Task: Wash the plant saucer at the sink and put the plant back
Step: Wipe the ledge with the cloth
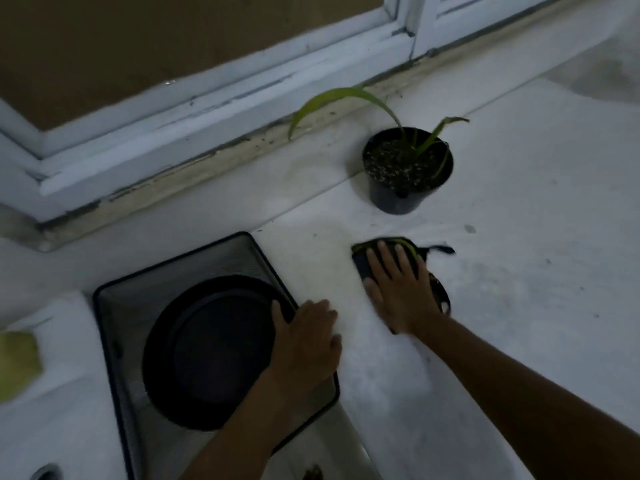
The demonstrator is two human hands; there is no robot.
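Saucer (207,355) placement decides your next move, so read across from the left. At the far edge lies a yellow-green pad (17,365), soft-looking and blurred; it may be a sponge. Next comes the dark wire-mesh basket (114,327), rectangular with rounded corners. The saucer lies inside it: round, black, smooth plastic by its dull sheen, with a raised rim about a flat well. Being round, it has no long axis; what counts is that its whole body lies to the left of your grip. Your left hand (306,344) is curled on its right rim, thumb over the top, fingers folded down at the basket's edge; whether they catch the basket too I cannot tell. Across a strip of pale, matte counter (519,306), your right hand (398,289) lies flat with fingers straight and spread, pressing a dark cloth (360,265) and clasping nothing. Beyond it, toward the window frame (207,109), the plant (398,161) stands upright in a black tapered pot, with gritty soil and long arching green leaves. It is well apart from the saucer, and your right hand is the nearer one to it
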